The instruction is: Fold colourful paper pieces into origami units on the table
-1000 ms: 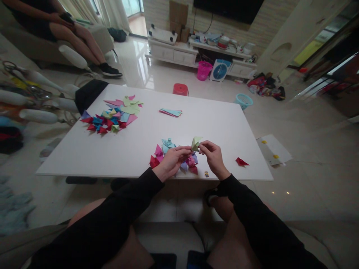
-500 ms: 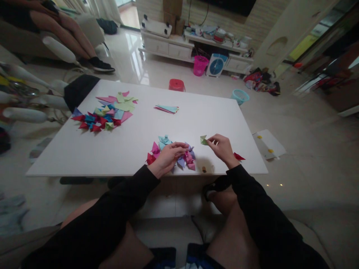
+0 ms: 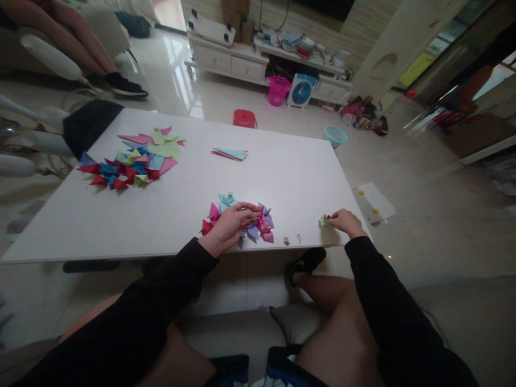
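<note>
My right hand is at the table's right end, fingertips pinched on a small green folded paper piece. A bit of red paper shows right by those fingertips; whether it is held too, I cannot tell. My left hand lies over a cluster of folded paper pieces, its fingers loosely stretched and nothing visibly gripped. Around it are a light blue piece, a red piece, pink pieces and a purple piece. Part of this cluster is hidden under the hand.
On the white table lie a larger heap of coloured folded papers, a thin stack of paper and two tiny items by the front edge, one a small charm. Beyond stand a red stool and a blue basket.
My right hand has moved right with the green paper piece, to where the red piece lay. The left hand stays over the cluster. The view has shifted slightly.
</note>
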{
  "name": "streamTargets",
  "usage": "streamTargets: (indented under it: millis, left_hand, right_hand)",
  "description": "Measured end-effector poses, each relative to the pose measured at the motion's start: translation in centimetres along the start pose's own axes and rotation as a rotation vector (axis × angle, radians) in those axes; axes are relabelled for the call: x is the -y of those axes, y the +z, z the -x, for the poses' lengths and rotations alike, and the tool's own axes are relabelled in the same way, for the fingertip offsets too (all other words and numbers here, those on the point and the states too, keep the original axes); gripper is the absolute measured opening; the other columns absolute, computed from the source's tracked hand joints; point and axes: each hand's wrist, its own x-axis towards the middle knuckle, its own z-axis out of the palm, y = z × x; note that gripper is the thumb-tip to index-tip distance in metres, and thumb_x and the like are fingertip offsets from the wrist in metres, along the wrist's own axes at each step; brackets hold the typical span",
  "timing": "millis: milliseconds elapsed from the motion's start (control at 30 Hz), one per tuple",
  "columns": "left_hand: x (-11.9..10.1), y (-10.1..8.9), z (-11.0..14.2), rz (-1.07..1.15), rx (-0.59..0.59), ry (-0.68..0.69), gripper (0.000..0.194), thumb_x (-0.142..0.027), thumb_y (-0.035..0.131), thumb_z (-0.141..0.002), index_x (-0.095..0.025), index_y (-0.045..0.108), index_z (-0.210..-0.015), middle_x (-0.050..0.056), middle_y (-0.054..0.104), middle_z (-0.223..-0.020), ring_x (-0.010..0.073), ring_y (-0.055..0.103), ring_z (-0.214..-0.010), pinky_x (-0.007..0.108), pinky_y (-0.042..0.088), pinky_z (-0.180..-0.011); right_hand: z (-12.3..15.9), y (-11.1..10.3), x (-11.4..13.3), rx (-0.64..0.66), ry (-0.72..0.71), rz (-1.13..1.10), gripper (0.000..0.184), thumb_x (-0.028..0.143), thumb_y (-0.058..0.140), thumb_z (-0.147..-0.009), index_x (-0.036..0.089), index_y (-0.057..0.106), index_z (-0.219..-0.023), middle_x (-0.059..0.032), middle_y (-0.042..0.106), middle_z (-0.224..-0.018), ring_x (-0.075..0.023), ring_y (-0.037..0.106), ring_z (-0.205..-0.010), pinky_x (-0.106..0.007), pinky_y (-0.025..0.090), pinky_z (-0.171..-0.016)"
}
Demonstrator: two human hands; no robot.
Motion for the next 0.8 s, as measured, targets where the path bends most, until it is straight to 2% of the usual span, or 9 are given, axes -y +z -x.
streamTargets:
  millis: [200, 400, 600, 733, 800]
  left_hand:
    - [0.0, 0.1, -0.1, 0.022, 0.009, 0.007, 0.019, 0.005, 0.071, -0.069, -0.012, 0.066, -0.075, 0.012, 0.075, -0.096, 0.0156, 0.071, -0.090, 0.025, 0.054, -0.083]
    - [-0.1, 0.0, -0.2, 0.049, -0.004, 0.003, 0.020, 0.006, 0.070, -0.070, -0.012, 0.064, -0.075, 0.011, 0.075, -0.092, 0.0145, 0.071, -0.086, 0.026, 0.052, -0.084]
    - [-0.2, -0.5, -0.1, 0.032, 0.008, 0.009, 0.020, 0.001, 0.072, -0.070, -0.013, 0.063, -0.080, 0.013, 0.076, -0.096, 0.0162, 0.072, -0.087, 0.027, 0.052, -0.085]
    - [-1.0, -1.6, -0.9, -0.008, 0.011, 0.080, 0.021, -0.004, 0.073, -0.067, -0.013, 0.064, -0.083, 0.013, 0.075, -0.097, 0.0167, 0.071, -0.086, 0.028, 0.051, -0.082]
    - [-2.3, -3.2, -2.0, -0.049, -0.056, 0.171, 0.022, -0.008, 0.073, -0.066, -0.014, 0.063, -0.085, 0.011, 0.074, -0.095, 0.0164, 0.070, -0.082, 0.029, 0.050, -0.079]
  right_hand:
    - [-1.1, 1.0, -0.6, -0.010, 0.036, -0.027, 0.038, 0.047, 0.067, -0.080, 0.025, 0.083, -0.106, -0.0146, 0.078, -0.110, -0.0309, 0.072, -0.102, -0.034, 0.050, -0.077]
    - [-1.8, 1.5, -0.7, -0.045, 0.087, -0.072, 0.032, 0.041, 0.068, -0.074, 0.026, 0.083, -0.098, -0.0138, 0.078, -0.104, -0.0317, 0.072, -0.096, -0.037, 0.051, -0.075]
    - [-1.8, 1.2, -0.1, -0.061, 0.083, -0.045, 0.034, 0.040, 0.068, -0.071, 0.027, 0.082, -0.099, -0.0151, 0.077, -0.104, -0.0347, 0.072, -0.097, -0.040, 0.052, -0.074]
    - [-1.0, 0.1, 1.3, -0.102, 0.068, -0.044, 0.034, 0.040, 0.067, -0.073, 0.025, 0.081, -0.100, -0.0185, 0.075, -0.107, -0.0353, 0.071, -0.097, -0.041, 0.052, -0.075]
    - [-0.5, -0.4, 2.2, -0.126, 0.048, -0.055, 0.034, 0.042, 0.065, -0.075, 0.024, 0.080, -0.101, -0.0185, 0.075, -0.106, -0.0350, 0.071, -0.097, -0.041, 0.051, -0.075]
